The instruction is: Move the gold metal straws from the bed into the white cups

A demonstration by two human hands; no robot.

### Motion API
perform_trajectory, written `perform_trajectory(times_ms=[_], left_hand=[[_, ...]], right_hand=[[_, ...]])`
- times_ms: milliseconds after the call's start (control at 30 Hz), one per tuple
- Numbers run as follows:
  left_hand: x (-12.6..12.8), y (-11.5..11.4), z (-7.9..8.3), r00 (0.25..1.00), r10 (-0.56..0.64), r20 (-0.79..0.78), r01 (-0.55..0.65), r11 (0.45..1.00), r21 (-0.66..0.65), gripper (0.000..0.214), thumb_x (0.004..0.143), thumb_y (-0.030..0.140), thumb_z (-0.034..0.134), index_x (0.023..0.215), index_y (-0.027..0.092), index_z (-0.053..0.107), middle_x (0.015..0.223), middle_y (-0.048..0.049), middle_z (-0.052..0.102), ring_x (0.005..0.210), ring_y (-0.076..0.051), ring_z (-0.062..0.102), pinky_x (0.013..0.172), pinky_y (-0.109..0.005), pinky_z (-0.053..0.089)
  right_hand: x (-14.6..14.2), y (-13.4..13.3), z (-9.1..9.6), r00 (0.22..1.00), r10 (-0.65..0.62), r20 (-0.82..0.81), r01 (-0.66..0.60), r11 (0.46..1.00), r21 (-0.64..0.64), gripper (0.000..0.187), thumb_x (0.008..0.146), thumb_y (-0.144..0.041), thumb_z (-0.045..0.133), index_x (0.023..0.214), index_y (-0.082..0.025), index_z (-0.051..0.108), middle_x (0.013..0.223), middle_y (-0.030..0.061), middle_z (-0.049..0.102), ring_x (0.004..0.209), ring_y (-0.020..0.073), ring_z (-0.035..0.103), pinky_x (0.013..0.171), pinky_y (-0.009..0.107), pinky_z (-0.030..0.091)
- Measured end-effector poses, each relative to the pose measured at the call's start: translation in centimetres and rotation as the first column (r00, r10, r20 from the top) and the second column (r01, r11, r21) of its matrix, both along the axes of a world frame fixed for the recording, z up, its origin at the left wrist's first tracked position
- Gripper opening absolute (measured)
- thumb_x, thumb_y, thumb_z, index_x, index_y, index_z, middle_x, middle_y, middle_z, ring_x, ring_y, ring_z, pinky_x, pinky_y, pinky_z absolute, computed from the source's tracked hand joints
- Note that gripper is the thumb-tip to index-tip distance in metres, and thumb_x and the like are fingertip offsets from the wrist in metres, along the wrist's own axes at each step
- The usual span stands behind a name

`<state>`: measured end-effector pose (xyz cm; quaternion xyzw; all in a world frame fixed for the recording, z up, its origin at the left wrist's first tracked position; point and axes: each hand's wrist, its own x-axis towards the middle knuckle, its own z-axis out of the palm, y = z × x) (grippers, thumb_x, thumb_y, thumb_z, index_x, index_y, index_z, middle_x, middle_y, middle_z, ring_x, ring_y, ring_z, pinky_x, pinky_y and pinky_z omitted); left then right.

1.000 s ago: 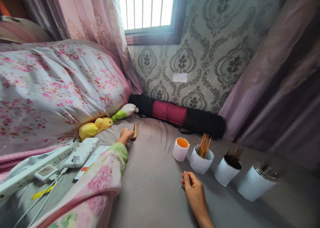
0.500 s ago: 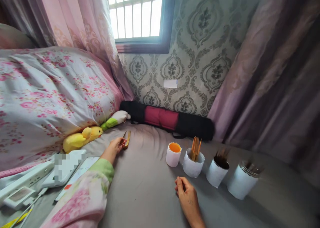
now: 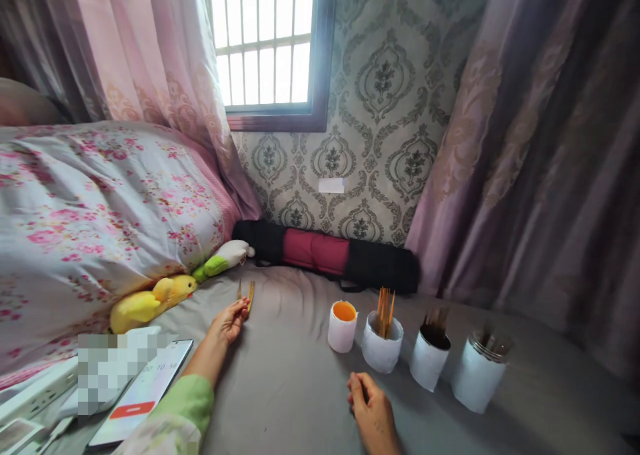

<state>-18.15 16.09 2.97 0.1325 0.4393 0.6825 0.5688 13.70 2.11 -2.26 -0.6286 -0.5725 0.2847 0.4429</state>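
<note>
My left hand [image 3: 231, 322] is closed in a pinch on a thin wooden stick [image 3: 239, 289] that points up from the fingertips. Right beside those fingers, on the grey sheet, lies a small bundle of similar sticks [image 3: 251, 296], its lower end partly hidden by the hand. My right hand [image 3: 371, 407] rests loosely curled near the front, with nothing visible in it. Beyond it stand a white-wrapped cup with an orange inside [image 3: 343, 335] and a white-wrapped cup [image 3: 382, 354] holding several upright orange-brown sticks [image 3: 385, 312].
Two more white-wrapped cans [image 3: 430, 368] [image 3: 481, 382] with dark sticks stand at the right. A black and red rolled bag [image 3: 315, 250] lies along the wall. Plush toys [image 3: 153, 302], a phone [image 3: 145, 395] and a power strip [image 3: 45, 388] are on the left.
The view has shifted, so the scene sits lower. My left hand has drawn slightly back towards me from the bundle, and its stick points more upright. My right hand stays curled.
</note>
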Motion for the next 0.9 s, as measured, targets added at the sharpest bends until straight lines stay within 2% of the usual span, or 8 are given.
perform_trajectory(times_ms=[200, 333, 533, 767, 900], left_hand=[[2.3, -3.0, -0.2, 0.989, -0.064, 0.135, 0.045, 0.989, 0.14, 0.023, 0.075, -0.007, 0.044, 0.084, 0.008, 0.058, 0.077, -0.005, 0.064, 0.054, -0.005, 0.058, 0.049, -0.011, 0.049], [4.7, -5.6, -0.1, 0.984, -0.098, 0.151, 0.071, 0.983, 0.171, 0.023, 0.074, -0.007, 0.044, 0.086, 0.007, 0.059, 0.08, -0.0068, 0.065, 0.055, -0.005, 0.059, 0.049, -0.012, 0.049], [8.1, -8.7, 0.1, 0.976, -0.154, 0.152, 0.128, 0.977, 0.171, 0.022, 0.075, -0.004, 0.048, 0.089, 0.008, 0.06, 0.082, -0.0084, 0.065, 0.058, -0.006, 0.06, 0.051, -0.013, 0.05], [11.9, -11.8, 1.1, 0.962, -0.246, 0.12, 0.227, 0.962, 0.153, 0.021, 0.073, 0.0, 0.054, 0.09, 0.009, 0.062, 0.085, -0.0093, 0.065, 0.058, -0.007, 0.059, 0.051, -0.014, 0.05], [14.3, -13.8, 0.9, 0.943, -0.311, 0.121, 0.299, 0.948, 0.108, 0.022, 0.069, 0.001, 0.058, 0.089, 0.01, 0.064, 0.083, -0.0089, 0.065, 0.056, -0.006, 0.058, 0.051, -0.015, 0.049]], right_hand=[[-0.1, -0.1, 0.3, 1.0, -0.017, -0.01, 0.017, 1.0, 0.014, 0.052, 0.076, -0.062, 0.031, 0.069, -0.018, 0.056, 0.056, 0.0037, 0.058, 0.05, 0.0141, 0.053, 0.047, 0.021, 0.037], [-0.1, -0.1, 0.1, 1.0, 0.0, 0.008, 0.0, 1.0, 0.015, 0.05, 0.078, -0.06, 0.03, 0.07, -0.018, 0.056, 0.057, 0.0035, 0.059, 0.052, 0.0142, 0.053, 0.048, 0.021, 0.037], [0.0, -0.1, 0.1, 1.0, 0.015, 0.027, -0.016, 1.0, 0.016, 0.046, 0.08, -0.055, 0.03, 0.071, -0.019, 0.055, 0.06, 0.0035, 0.059, 0.054, 0.0144, 0.054, 0.051, 0.021, 0.038], [-0.2, -0.4, 0.7, 1.0, -0.001, 0.024, 0.0, 1.0, 0.019, 0.045, 0.08, -0.055, 0.031, 0.07, -0.018, 0.056, 0.057, 0.0028, 0.059, 0.051, 0.0136, 0.053, 0.048, 0.021, 0.036], [-0.3, -0.5, 1.1, 1.0, 0.003, -0.014, -0.003, 1.0, 0.029, 0.047, 0.079, -0.057, 0.032, 0.071, -0.018, 0.057, 0.057, 0.003, 0.058, 0.051, 0.0138, 0.053, 0.048, 0.022, 0.038]])
